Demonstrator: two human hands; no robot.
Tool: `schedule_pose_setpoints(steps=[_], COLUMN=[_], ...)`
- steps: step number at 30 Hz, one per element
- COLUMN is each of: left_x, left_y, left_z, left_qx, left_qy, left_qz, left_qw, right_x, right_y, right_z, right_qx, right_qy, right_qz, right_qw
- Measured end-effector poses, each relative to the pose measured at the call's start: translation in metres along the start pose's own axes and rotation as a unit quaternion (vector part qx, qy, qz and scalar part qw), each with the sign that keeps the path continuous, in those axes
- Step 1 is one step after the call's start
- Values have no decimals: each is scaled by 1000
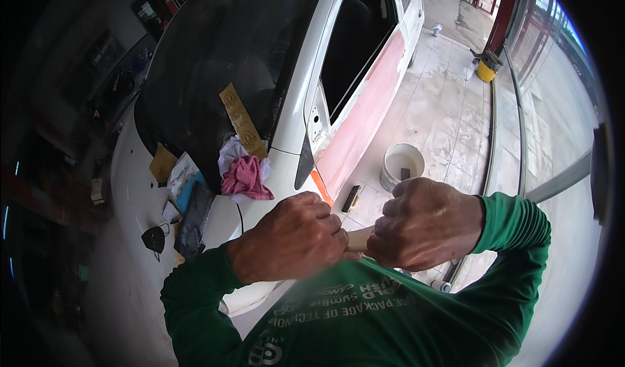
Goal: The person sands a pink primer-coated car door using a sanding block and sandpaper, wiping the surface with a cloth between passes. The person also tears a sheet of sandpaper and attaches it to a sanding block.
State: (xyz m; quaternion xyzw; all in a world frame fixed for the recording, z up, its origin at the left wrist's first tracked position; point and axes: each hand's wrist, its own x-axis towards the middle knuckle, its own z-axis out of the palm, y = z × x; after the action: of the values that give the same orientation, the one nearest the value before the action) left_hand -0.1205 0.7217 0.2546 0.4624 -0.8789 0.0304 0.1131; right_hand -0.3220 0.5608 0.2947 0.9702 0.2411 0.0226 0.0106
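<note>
My left hand (pixel 290 237) and my right hand (pixel 423 225) are both closed, knuckles up, in front of my chest. Between them shows a small tan piece of what looks like sandpaper (pixel 359 239), one end in each fist; most of it is hidden by the fingers. Just beyond stands a white car, its door panel (pixel 355 136) patched with pinkish filler and a streak of orange (pixel 321 186) near the front edge. A long gold sandpaper strip (pixel 242 121) lies on the windshield, beside a crumpled maroon cloth (pixel 246 177) on a white one.
On the car's hood lie a black mask (pixel 153 239), a dark plastic bag (pixel 194 227) and a white-blue packet (pixel 182 174). A white bucket (pixel 402 162) and a sanding block (pixel 351 198) are on the tiled floor. Farther off stands a yellow bucket (pixel 488 66) beside a glass partition (pixel 547 94).
</note>
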Motion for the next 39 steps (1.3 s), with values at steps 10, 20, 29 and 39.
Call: schedule_pose_setpoints(steps=[10,20,29,39], left_x=[-42,2,14,-37], left_y=[12,-21,-2,-18], left_z=[-38,29,26,24], left_qx=[-56,-4,-61,-110], left_qy=[-33,-117,-19,-5], left_qz=[8,-27,-8,-63], left_qw=[998,993,998,992], right_x=[-46,-2,-2,-49], right_y=[-19,-6,-17,-14], right_z=[-27,36,37,30], right_qx=[74,-41,42,154], right_qy=[18,102,-16,-2], right_qz=[39,147,95,119], right_qw=[996,983,994,981])
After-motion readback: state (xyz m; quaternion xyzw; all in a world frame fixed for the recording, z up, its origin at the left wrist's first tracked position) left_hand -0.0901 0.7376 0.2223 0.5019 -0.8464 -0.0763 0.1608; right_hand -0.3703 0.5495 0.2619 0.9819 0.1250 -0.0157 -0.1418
